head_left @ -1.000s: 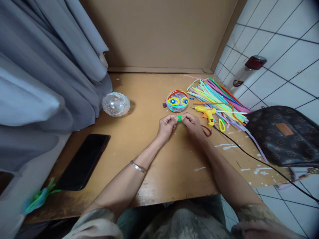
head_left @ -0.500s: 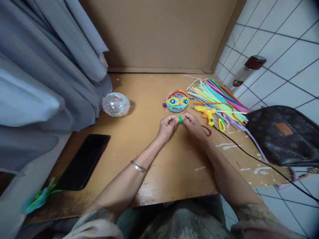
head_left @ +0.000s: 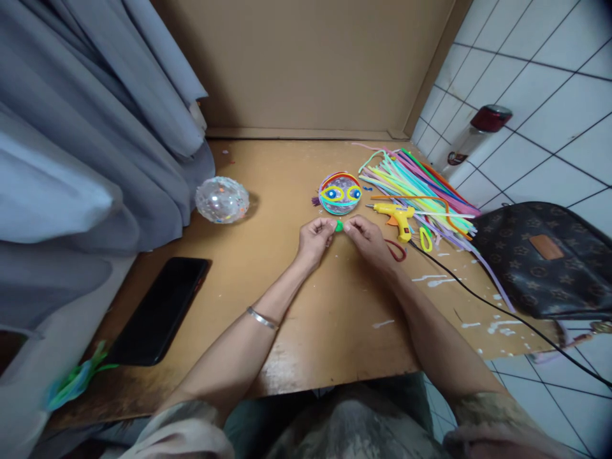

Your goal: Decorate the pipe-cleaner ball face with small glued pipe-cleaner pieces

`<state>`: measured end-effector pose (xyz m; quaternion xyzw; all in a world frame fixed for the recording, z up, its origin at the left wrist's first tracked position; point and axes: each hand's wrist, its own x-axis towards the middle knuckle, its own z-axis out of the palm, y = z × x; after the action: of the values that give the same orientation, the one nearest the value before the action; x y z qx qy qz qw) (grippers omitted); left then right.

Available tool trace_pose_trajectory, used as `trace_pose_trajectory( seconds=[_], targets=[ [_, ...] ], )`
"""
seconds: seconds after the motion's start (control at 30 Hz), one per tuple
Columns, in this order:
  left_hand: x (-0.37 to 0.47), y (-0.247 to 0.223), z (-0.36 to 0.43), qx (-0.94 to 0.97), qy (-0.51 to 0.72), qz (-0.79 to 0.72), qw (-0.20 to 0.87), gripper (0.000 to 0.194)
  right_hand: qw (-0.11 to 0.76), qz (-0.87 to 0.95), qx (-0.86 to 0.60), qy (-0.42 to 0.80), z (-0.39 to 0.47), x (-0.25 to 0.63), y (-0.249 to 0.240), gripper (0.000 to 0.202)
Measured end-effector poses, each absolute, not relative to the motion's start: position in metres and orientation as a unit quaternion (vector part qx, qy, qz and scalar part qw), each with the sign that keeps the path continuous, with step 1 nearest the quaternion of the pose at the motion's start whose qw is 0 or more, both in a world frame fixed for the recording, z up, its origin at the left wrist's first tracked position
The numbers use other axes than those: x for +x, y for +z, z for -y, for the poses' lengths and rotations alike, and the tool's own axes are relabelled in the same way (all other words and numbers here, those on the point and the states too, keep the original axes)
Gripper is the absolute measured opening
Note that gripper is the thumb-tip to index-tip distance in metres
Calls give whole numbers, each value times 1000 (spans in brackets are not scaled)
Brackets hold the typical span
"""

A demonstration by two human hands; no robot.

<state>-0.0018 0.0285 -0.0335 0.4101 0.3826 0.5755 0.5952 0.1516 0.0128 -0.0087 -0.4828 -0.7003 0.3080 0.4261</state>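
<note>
A small green piece (head_left: 339, 226), which looks like a bent or coiled pipe cleaner, is pinched between both hands over the table. My left hand (head_left: 315, 239) is closed on its left side, thumb and forefinger together. On its right side my right hand (head_left: 367, 239) grips it the same way. Just beyond my fingers sits a round ball (head_left: 340, 196) decorated with yellow-ringed blue eyes, red and orange strips on top and a turquoise strip below. To the right of my right hand lie a yellow glue gun (head_left: 400, 218) and a dark red bent pipe cleaner (head_left: 398, 250).
Many coloured pipe cleaners (head_left: 411, 175) are heaped at the back right, beside a brown patterned bag (head_left: 540, 261) and a red-capped bottle (head_left: 478, 137). The glue gun's black cord (head_left: 478, 296) runs right. At left are a clear speckled ball (head_left: 222, 200), a phone (head_left: 160, 312) and a grey curtain (head_left: 95, 127).
Both hands have shifted slightly left with the green piece. The left hand's fingers have drawn a little away from the right hand's. Everything else stays put.
</note>
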Motion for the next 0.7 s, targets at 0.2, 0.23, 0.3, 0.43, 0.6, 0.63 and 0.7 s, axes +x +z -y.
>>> trace_pose_trajectory(
  seconds=[0.2, 0.23, 0.3, 0.43, 0.6, 0.63, 0.7],
  targets=[
    [1, -32, -24, 431, 572, -385, 583, 51, 432, 703, -483, 292, -14, 148, -12, 28],
    [1, -32, -24, 436, 570, -385, 580, 51, 435, 704, -482, 290, -14, 148, -12, 27],
    [2, -32, -22, 443, 569, -385, 576, 51, 438, 706, -475, 289, -14, 147, -12, 25],
    [5, -32, -20, 436, 582, -385, 569, 49, 440, 708, -463, 300, -14, 147, -12, 24],
    [8, -32, -17, 421, 587, -386, 574, 44, 434, 706, -468, 306, -14, 147, -12, 27],
    [9, -32, -17, 417, 584, -382, 583, 44, 435, 705, -469, 306, -15, 148, -12, 26],
    [8, -33, -18, 409, 576, -373, 601, 43, 436, 704, -469, 307, -16, 150, -12, 24]
  ],
)
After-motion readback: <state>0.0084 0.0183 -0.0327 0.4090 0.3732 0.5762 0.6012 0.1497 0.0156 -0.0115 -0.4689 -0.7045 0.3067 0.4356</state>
